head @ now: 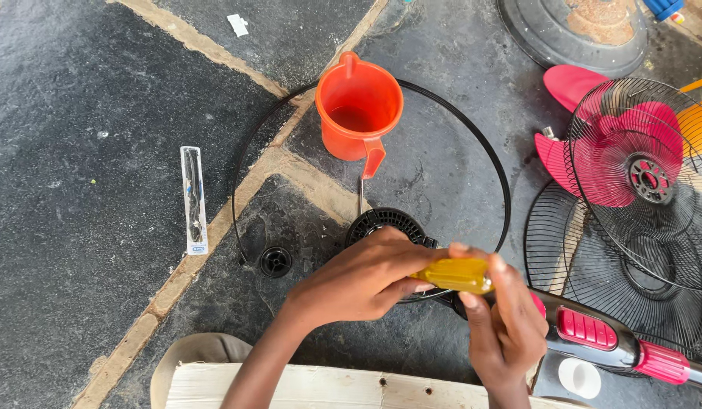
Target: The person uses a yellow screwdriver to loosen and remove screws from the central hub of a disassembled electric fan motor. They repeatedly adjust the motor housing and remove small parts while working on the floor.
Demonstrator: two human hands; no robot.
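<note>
Down near the lower middle of the view, both hands met over a yellow translucent screwdriver handle. The left hand came in from the left, its fingers curled together around the near end of the handle, while the right hand rose from below with its fingers wrapped over the far end, so each hand was clamped on the same handle. Its long axis ran nearly level, left to right, tilted slightly down to the right, and it lay between the two hands; neither was clearly nearer. The tool's shaft was hidden, so its direction could not be told.

Just behind the left hand sat a black round fan motor housing on the stone floor, inside a thin black ring. An orange jug stood upright beyond it, within the ring. To the right lay a wire fan guard over pink blades, and a black-and-pink fan body just beside the right hand. A small black cap and a clear packet lay well apart to the left.
</note>
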